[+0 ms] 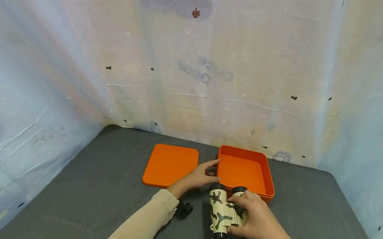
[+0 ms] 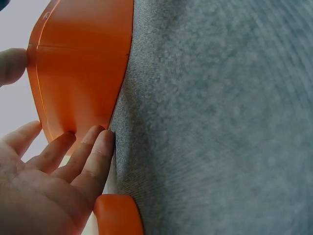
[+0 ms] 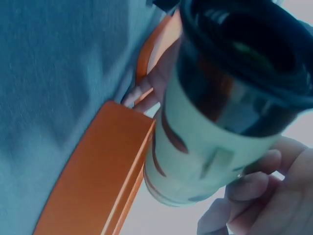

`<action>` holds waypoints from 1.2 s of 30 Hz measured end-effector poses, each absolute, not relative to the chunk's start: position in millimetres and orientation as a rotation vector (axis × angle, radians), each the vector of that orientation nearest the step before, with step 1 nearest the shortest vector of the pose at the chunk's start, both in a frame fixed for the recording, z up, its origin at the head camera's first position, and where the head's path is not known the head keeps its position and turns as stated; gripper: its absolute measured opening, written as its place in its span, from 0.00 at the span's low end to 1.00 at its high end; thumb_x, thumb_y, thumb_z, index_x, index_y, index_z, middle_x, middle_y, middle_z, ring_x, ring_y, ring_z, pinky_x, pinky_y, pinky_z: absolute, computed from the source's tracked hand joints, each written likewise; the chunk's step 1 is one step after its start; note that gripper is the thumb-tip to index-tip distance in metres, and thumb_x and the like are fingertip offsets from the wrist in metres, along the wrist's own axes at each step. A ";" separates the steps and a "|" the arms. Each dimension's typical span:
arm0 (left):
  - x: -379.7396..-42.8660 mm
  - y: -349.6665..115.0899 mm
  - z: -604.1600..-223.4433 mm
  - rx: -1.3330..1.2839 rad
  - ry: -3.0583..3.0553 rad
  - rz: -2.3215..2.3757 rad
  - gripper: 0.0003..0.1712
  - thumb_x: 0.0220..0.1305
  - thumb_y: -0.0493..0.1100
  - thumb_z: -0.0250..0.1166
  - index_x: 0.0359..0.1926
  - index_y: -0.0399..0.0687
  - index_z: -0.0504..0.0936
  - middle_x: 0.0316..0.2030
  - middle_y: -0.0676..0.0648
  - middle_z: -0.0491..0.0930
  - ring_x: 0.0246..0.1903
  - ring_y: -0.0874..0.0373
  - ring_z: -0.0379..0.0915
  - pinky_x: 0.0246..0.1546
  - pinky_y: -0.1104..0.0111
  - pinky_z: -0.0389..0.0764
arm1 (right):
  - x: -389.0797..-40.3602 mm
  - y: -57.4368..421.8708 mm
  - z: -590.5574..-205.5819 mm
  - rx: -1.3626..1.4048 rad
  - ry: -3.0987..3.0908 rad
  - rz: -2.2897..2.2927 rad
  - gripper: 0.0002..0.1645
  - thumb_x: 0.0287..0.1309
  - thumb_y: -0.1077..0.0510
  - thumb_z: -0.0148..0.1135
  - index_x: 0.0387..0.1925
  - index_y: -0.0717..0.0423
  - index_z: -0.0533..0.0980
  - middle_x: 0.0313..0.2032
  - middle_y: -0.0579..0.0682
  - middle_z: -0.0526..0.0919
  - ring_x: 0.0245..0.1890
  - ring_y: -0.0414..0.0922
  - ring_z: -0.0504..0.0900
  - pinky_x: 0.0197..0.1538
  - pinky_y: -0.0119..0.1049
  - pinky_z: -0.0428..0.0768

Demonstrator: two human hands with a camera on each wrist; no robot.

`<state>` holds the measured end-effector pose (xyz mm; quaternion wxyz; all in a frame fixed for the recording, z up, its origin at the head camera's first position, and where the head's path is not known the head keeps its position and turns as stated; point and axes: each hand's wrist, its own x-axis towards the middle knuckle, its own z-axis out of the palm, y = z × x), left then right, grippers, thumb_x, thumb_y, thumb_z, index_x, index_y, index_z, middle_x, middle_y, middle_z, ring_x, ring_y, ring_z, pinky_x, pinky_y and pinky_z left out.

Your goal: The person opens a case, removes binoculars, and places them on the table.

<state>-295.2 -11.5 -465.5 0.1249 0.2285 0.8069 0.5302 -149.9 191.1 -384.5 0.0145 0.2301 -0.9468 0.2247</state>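
Note:
My right hand (image 1: 259, 224) grips a pair of camouflage-patterned binoculars (image 1: 218, 210) from above, just in front of an orange box (image 1: 269, 176). In the right wrist view, one black-rimmed barrel (image 3: 215, 152) fills the middle, with the curled fingers (image 3: 249, 191) on its far side. The box has no lid on it, and its floor shows bare. At its left wall is my left hand (image 1: 201, 175), fingers spread and loosely extended. The left wrist view has those fingertips (image 2: 101, 142) against or very near the orange wall, with the thumb (image 2: 12, 66) by the rim.
A flat orange lid (image 1: 171, 166) lies on the dark grey table (image 1: 99, 195), left of the box. Behind the table hangs a pale patterned curtain (image 1: 253, 63). Black wrist gear (image 1: 183, 210) shows beside the left forearm.

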 end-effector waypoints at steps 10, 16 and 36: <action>-296.4 -13.4 -464.8 0.673 2.339 1.518 0.42 0.64 0.49 0.65 0.74 0.61 0.56 0.72 0.52 0.59 0.60 0.46 0.72 0.53 0.57 0.80 | -145.0 179.2 -400.1 0.697 -2.985 0.707 0.37 0.28 0.41 0.81 0.47 0.46 0.82 0.27 0.37 0.66 0.27 0.35 0.60 0.33 0.36 0.56; -295.5 -13.8 -462.0 0.679 2.324 1.528 0.42 0.64 0.48 0.65 0.75 0.58 0.55 0.72 0.50 0.59 0.59 0.45 0.73 0.53 0.56 0.80 | -145.3 171.4 -408.6 0.668 -3.021 0.719 0.38 0.26 0.41 0.82 0.46 0.47 0.82 0.27 0.37 0.67 0.28 0.35 0.61 0.33 0.36 0.55; -295.4 -13.7 -464.0 0.670 2.321 1.514 0.43 0.65 0.48 0.64 0.75 0.60 0.53 0.73 0.51 0.58 0.60 0.47 0.72 0.54 0.58 0.79 | -154.8 160.7 -427.6 0.659 -3.069 0.742 0.39 0.23 0.43 0.84 0.45 0.51 0.83 0.30 0.40 0.71 0.30 0.38 0.66 0.32 0.36 0.57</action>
